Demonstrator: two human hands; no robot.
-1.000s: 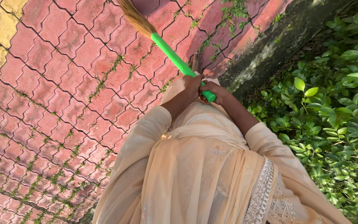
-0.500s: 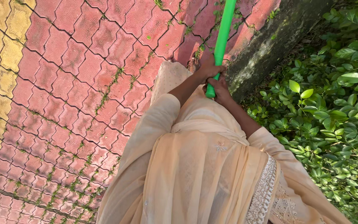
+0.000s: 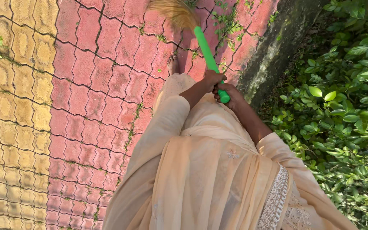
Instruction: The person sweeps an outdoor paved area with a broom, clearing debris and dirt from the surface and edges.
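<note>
I hold a broom with a bright green handle (image 3: 205,49) in both hands in front of my body. My left hand (image 3: 213,79) grips the handle higher up, and my right hand (image 3: 230,92) wraps the very end of it. The tan bristle head (image 3: 173,12) is at the top of the view, blurred, over the red paving. My bare foot (image 3: 173,64) shows beneath the hem of my cream dress.
Red interlocking pavers (image 3: 99,85) with grass in the joints cover the ground, with yellow pavers (image 3: 9,106) on the left. A grey concrete curb (image 3: 273,51) runs on the right, and leafy green bushes (image 3: 346,106) grow beyond it.
The broom has swung from pointing straight ahead back toward the left, so its bristle head is in view again. The view has shifted, showing more yellow pavers.
</note>
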